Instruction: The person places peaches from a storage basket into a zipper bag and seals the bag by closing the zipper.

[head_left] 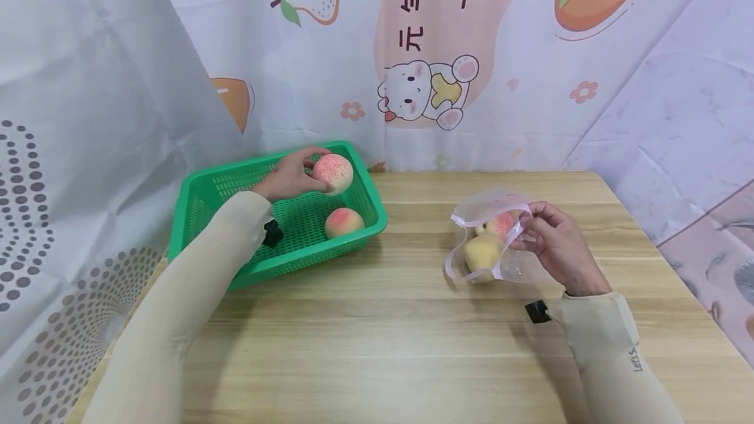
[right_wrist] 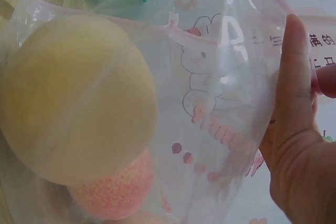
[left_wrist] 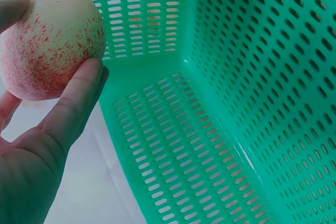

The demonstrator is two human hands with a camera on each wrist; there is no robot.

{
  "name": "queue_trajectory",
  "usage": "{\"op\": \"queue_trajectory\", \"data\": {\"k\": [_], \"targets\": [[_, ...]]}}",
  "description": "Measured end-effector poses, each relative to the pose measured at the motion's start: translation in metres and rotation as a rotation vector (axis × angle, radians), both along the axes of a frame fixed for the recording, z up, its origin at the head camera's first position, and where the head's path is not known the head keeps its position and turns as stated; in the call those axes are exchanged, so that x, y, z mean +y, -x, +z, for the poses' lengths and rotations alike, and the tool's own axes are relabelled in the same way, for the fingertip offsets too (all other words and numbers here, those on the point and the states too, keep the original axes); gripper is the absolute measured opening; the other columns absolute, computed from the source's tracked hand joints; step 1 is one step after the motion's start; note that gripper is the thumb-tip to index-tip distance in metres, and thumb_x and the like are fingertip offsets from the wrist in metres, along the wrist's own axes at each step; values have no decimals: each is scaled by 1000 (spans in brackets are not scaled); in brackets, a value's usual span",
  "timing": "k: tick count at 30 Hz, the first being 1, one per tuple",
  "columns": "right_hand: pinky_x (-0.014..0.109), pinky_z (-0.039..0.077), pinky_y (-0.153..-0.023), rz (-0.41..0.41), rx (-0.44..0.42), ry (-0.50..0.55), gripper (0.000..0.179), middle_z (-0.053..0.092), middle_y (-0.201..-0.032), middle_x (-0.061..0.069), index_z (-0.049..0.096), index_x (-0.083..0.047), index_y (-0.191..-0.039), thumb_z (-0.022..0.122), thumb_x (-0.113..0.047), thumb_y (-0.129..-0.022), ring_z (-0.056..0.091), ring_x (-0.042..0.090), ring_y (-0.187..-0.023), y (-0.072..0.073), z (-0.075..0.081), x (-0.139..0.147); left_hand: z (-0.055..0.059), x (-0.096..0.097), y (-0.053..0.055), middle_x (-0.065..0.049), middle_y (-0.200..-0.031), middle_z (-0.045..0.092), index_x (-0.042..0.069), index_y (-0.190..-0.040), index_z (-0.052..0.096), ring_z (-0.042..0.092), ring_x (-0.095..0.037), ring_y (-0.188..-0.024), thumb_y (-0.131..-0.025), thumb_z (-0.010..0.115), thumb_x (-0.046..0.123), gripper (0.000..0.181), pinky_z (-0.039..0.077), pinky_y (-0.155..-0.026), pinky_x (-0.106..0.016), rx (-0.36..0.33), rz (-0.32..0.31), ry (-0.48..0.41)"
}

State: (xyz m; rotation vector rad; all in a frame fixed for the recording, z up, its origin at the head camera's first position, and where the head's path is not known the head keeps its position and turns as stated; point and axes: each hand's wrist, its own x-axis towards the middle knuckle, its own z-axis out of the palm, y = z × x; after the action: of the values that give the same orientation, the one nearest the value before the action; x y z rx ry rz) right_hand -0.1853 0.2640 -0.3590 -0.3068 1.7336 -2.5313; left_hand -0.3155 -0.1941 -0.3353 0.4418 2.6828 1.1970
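Observation:
My left hand (head_left: 291, 175) grips a pink-speckled peach (head_left: 333, 173) above the right end of a green perforated basket (head_left: 277, 270). In the left wrist view, thumb and fingers wrap that peach (left_wrist: 55, 45) from both sides. A second peach (head_left: 344, 222) lies on the basket floor below it. My right hand (head_left: 559, 244) pinches the pink-edged rim of a clear plastic bag (head_left: 533, 270), whose mouth stands open. Inside the bag are a yellow fruit (head_left: 483, 254) and a pink peach (head_left: 501, 224); the right wrist view shows the yellow fruit (right_wrist: 79, 98) large through the film.
Both basket and bag are on a wood-grain table (head_left: 406, 345), the basket to the left and the bag to the right. A printed curtain (head_left: 330, 84) hangs behind the table's far edge. Dotted cloth (head_left: 76, 319) borders the left side.

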Motion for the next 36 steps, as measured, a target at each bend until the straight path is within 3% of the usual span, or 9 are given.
{"op": "queue_trajectory", "data": {"k": [8,15,21,36], "targets": [[29,60,-67,-1,0,-9,21,61,-87,3,61,-3,-94,45,10,-100,67,13,-75,-1,0,0,6,7,-7,-17,-134,53,16,-145,47,51,-34,-122,-82,83,18,72,49,-88,-51,11,-16,-53],[29,60,-67,10,14,24,24,61,-87,3,61,-4,-93,43,11,-99,67,13,-74,-1,-2,0,10,14,-15,-16,-130,56,15,-141,50,57,-33,-115,-81,83,15,69,50,-87,-50,15,-35,-100],[30,60,-66,11,17,28,24,62,-86,3,61,-3,-93,43,11,-99,67,13,-74,-1,-2,0,13,23,-23,-15,-130,58,15,-141,50,64,-33,-108,-80,83,14,69,53,-89,-48,28,-66,-104],[29,60,-66,6,7,24,24,62,-87,3,61,-4,-93,43,11,-99,67,13,-73,-2,-1,-1,24,30,-34,-12,-128,58,15,-141,50,64,-33,-107,-81,83,14,69,55,-89,-48,27,-142,-124]]}}
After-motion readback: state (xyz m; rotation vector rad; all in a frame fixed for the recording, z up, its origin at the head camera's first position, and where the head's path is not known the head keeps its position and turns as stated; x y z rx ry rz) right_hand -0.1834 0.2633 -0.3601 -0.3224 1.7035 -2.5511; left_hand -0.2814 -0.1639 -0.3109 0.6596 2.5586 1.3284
